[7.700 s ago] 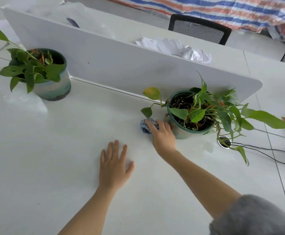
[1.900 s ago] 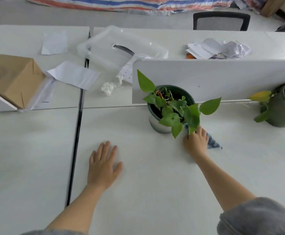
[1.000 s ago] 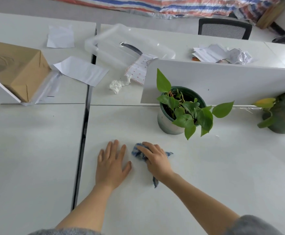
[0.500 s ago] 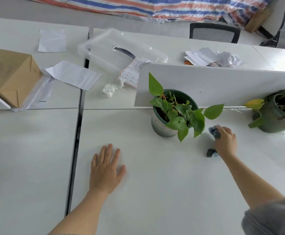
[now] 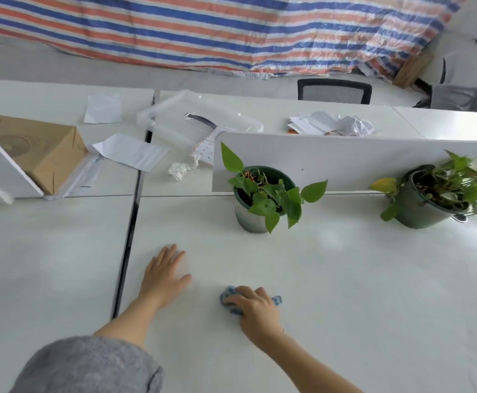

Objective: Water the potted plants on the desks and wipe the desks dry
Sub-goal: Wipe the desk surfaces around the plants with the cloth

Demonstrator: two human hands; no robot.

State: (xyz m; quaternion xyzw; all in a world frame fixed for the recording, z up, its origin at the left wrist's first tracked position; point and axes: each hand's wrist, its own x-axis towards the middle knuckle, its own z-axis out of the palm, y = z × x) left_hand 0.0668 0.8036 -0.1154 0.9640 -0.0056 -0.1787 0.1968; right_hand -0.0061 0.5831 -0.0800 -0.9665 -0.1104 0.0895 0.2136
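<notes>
My right hand (image 5: 255, 310) grips a small blue cloth (image 5: 226, 299) and presses it onto the white desk (image 5: 359, 293), well in front of the near potted plant (image 5: 260, 199). That plant has green heart-shaped leaves in a dark green and grey pot beside the white divider panel (image 5: 345, 163). A second, bushier potted plant (image 5: 435, 194) stands at the far right by the same panel. My left hand (image 5: 165, 273) lies flat on the desk with its fingers spread, left of the cloth and near the dark gap between desks.
A dark gap (image 5: 126, 251) splits this desk from the left one. Behind lie a cardboard box (image 5: 39, 148), loose papers (image 5: 131, 151), a crumpled tissue (image 5: 179, 170), a clear plastic bin (image 5: 200, 117) and crumpled papers (image 5: 333, 126). A black chair (image 5: 333, 92) stands beyond.
My right hand has swept the cloth from beside the near pot's right side back toward me and left. The left hand stays flat in about the same spot.
</notes>
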